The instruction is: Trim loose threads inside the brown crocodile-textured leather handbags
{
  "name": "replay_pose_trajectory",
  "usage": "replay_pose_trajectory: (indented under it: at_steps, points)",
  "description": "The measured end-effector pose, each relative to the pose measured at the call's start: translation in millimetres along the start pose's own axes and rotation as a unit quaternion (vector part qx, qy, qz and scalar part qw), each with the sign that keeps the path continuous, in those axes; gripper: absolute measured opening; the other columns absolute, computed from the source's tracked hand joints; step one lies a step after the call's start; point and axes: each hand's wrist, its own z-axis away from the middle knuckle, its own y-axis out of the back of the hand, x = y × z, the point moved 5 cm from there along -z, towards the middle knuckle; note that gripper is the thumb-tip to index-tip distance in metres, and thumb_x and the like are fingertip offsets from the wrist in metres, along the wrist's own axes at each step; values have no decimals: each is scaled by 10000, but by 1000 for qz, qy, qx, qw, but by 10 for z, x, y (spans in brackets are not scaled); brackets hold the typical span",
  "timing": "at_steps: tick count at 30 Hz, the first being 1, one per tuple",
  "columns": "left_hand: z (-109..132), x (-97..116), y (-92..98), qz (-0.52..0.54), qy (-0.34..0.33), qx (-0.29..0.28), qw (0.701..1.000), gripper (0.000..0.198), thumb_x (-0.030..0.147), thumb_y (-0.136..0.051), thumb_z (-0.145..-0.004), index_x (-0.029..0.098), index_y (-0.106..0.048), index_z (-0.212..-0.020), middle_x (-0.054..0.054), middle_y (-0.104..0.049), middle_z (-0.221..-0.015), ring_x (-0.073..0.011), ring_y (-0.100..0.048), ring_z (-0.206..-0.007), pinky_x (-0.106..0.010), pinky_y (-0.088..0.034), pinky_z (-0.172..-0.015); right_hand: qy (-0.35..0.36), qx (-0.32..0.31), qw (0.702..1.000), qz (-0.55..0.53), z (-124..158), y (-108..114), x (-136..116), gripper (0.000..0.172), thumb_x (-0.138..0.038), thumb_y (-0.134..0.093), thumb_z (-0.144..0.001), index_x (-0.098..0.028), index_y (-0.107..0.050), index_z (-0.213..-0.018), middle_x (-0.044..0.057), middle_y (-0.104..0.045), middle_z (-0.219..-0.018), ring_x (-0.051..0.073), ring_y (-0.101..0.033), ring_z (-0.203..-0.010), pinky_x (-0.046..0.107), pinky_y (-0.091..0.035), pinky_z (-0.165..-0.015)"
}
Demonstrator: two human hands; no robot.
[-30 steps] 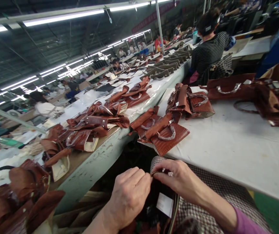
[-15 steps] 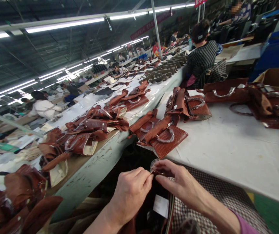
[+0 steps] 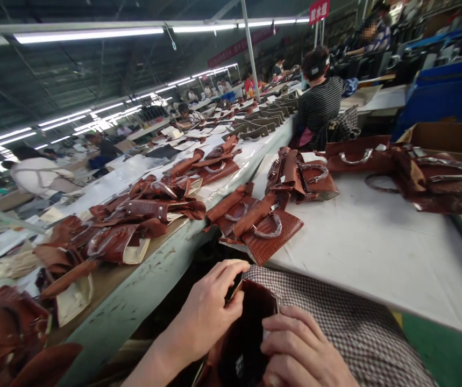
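Observation:
A brown handbag (image 3: 255, 295) with a dark lining stands open at the top in my lap, its mouth turned up toward me. My left hand (image 3: 210, 306) is at the far left corner of its rim, thumb against the edge and fingers curved around it. On the right edge, my right hand (image 3: 299, 349) grips the rim with bent fingers; some fingertips reach inside. A small pale mark shows deep in the lining. The lower part of the bag is hidden by my hands and the frame edge.
Finished-looking brown handbags (image 3: 273, 231) with wrapped handles lie on the white table (image 3: 360, 252) ahead. More brown bags (image 3: 113, 242) line the long workbench (image 3: 162, 274) at left. A co-worker in a striped top (image 3: 321, 105) sits beyond; a cardboard box (image 3: 448, 140) stands right.
My hands have moved apart from a pinch together at the far rim; the right hand came down the right side. The bag's mouth is wider, and the white label inside no longer shows.

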Motion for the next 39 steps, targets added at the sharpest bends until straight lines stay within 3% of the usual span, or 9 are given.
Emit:
replay_pose_trajectory:
  at_steps: [4,8,12,17,20,24,30,34,39]
  points:
    - [-160,31,-59,143,-20,-119,982,423,98,-425,-852,276,-628,-1178,43,-682,-1128,-122,-628,-1010,-187,-443,-908,-47,51,998,8,82,60,97,220,-142,-466,-932,-183,-557,-736,108,-578,-1202,256,-470,-1244,383,-494,-946]
    - [-302,-16,-30,121,3,-120,985,378,123,-425,-834,269,-701,-1048,50,-717,-968,-142,-644,-878,-204,-447,-808,-82,7,996,-20,-4,134,240,170,-110,-482,-896,-183,-606,-805,113,-414,-1373,295,-326,-1337,428,-475,-982]
    - [-409,-67,76,70,35,-95,992,339,120,-449,-797,250,-713,-965,29,-717,-939,-162,-634,-886,-223,-420,-789,-111,-81,990,-41,-195,246,479,159,-130,-502,-915,-189,-646,-881,96,-438,-1363,260,-338,-1330,422,-448,-1030]
    - [-439,-99,115,47,64,-86,993,196,215,-510,-826,226,-675,-931,31,-664,-793,-144,-573,-728,-226,-386,-658,-233,-150,949,-151,-179,232,722,130,-179,-564,-909,-229,-684,-910,54,-473,-1330,206,-507,-1195,354,-479,-986]
    - [-408,-156,34,114,76,-94,986,152,327,-609,-810,197,-642,-883,38,-624,-753,-129,-534,-684,-218,-382,-628,-266,-146,929,-211,-75,163,660,148,-246,-566,-922,-242,-709,-882,57,-453,-1342,203,-533,-1183,342,-464,-1008]
    - [-313,-226,-60,187,105,-102,971,210,377,-627,-818,167,-638,-830,15,-643,-762,-136,-550,-710,-220,-390,-632,-235,-134,940,-209,24,115,500,163,-205,-551,-922,-231,-710,-897,77,-454,-1348,212,-514,-1220,311,-449,-1023]
    - [-136,-85,-31,135,114,-72,982,123,298,-619,-830,193,-663,-783,29,-696,-750,-123,-570,-676,-220,-357,-606,-206,-173,945,-186,91,138,392,198,-143,-525,-914,-241,-691,-964,77,-488,-1339,139,-656,-964,190,-546,-803]
    - [-78,4,-44,111,111,-55,986,85,219,-614,-814,192,-661,-749,18,-718,-768,-131,-608,-696,-220,-374,-626,-223,-139,952,-156,75,218,377,317,-70,-580,-833,-258,-602,-1088,62,-521,-1306,182,-574,-1159,236,-515,-934]
    - [-39,-64,-74,126,128,-37,983,80,220,-619,-809,189,-652,-743,7,-710,-754,-147,-621,-701,-223,-407,-631,-265,-129,935,-199,21,174,328,404,-33,-545,-766,-242,-510,-1110,57,-544,-1266,166,-574,-1110,205,-544,-799]
